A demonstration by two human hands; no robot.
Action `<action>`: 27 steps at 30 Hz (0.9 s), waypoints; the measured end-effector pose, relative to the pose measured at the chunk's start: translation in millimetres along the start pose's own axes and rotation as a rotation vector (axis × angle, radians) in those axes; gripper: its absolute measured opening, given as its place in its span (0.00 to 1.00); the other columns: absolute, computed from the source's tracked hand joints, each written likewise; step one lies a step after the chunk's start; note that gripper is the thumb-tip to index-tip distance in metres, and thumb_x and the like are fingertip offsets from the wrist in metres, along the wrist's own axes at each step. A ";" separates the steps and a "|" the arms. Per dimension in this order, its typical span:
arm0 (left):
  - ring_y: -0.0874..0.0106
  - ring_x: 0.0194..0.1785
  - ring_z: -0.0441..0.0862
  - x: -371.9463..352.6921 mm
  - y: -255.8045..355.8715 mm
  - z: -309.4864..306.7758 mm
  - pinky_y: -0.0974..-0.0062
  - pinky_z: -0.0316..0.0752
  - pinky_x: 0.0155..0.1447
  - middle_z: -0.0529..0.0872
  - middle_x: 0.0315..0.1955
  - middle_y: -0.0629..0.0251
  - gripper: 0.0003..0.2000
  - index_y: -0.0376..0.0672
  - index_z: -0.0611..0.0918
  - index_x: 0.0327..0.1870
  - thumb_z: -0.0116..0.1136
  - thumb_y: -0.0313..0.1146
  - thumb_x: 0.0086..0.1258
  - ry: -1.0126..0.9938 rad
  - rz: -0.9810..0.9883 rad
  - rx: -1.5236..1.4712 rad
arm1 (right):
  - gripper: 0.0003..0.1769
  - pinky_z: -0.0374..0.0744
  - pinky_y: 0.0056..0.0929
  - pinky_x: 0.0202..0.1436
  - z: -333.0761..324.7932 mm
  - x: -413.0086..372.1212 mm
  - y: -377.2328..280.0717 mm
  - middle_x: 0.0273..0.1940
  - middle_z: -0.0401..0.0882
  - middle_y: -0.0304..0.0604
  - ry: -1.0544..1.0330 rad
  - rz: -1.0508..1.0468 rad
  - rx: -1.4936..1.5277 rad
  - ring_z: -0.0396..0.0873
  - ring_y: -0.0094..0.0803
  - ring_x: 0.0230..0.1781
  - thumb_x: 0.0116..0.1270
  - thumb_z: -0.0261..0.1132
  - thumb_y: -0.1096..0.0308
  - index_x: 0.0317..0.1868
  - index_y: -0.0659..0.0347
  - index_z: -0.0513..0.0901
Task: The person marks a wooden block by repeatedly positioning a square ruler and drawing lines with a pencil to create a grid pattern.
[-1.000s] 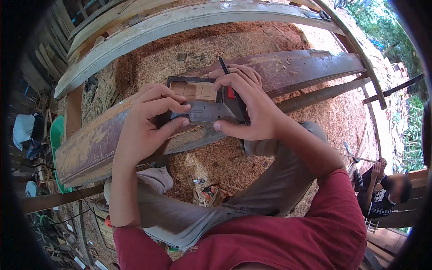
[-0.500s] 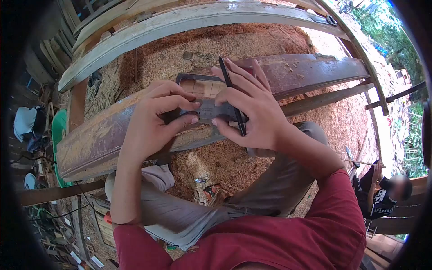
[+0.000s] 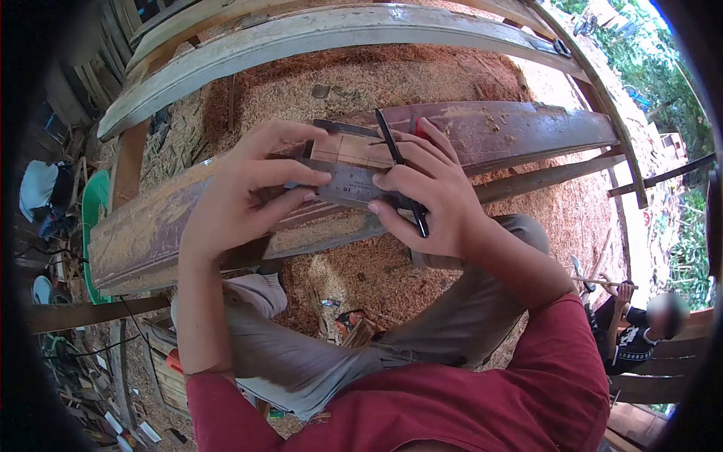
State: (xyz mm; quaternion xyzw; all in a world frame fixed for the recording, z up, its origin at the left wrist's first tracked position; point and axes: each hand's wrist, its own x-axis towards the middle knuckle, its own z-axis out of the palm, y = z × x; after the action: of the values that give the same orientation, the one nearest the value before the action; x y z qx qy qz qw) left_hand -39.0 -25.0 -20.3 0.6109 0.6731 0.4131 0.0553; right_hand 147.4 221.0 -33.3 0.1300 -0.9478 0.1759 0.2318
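A long dark brown plank (image 3: 520, 129) runs across my lap area, with a pale rectangular patch (image 3: 343, 148) cut into it. A steel square ruler (image 3: 348, 183) lies flat over that patch. My left hand (image 3: 237, 197) presses the ruler's left end with thumb and fingers. My right hand (image 3: 425, 194) holds the ruler's right end down and also grips a black pen (image 3: 401, 170) that sticks up between its fingers. A red bit (image 3: 416, 126) shows behind my right fingers.
Sawdust (image 3: 392, 71) covers the ground. A pale curved beam (image 3: 316, 34) lies beyond the plank, a thinner slat (image 3: 550, 177) just under it. Another person (image 3: 636, 328) sits at the lower right with a hammer. Green plastic (image 3: 94, 215) and clutter lie at the left.
Both hands and the ruler have shifted slightly along the plank, and the pen now tilts lower across my right hand. The view has drifted, so the plank sits a little lower.
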 end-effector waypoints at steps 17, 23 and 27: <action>0.53 0.87 0.73 -6.5 -34.5 -4.1 0.52 0.67 0.90 0.86 0.75 0.57 0.19 0.43 0.95 0.59 0.81 0.24 0.66 -0.013 -0.093 -0.256 | 0.15 0.63 0.71 0.88 0.3 -1.2 3.1 0.58 0.85 0.50 -0.009 -0.024 0.011 0.81 0.57 0.76 0.68 0.78 0.61 0.51 0.55 0.87; 0.47 0.91 0.67 -4.8 -32.4 -12.5 0.39 0.40 0.96 0.85 0.79 0.55 0.18 0.45 0.95 0.61 0.78 0.32 0.70 -0.089 -0.093 -0.075 | 0.16 0.61 0.71 0.90 -2.6 -3.1 2.9 0.67 0.86 0.49 -0.021 -0.022 0.042 0.80 0.57 0.77 0.65 0.75 0.66 0.53 0.55 0.87; 0.47 0.92 0.66 -1.9 -31.8 -15.5 0.38 0.33 0.96 0.85 0.79 0.56 0.18 0.46 0.95 0.62 0.76 0.34 0.72 -0.121 -0.106 -0.071 | 0.17 0.62 0.73 0.88 0.5 -4.4 5.4 0.56 0.83 0.51 0.006 -0.036 0.063 0.81 0.56 0.73 0.62 0.76 0.65 0.52 0.54 0.86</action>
State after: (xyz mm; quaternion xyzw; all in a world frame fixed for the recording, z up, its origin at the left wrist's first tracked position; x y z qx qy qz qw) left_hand -72.2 -31.5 -30.8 0.5958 0.6848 0.3956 0.1394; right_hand 149.2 226.4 -37.3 0.1537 -0.9386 0.2020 0.2335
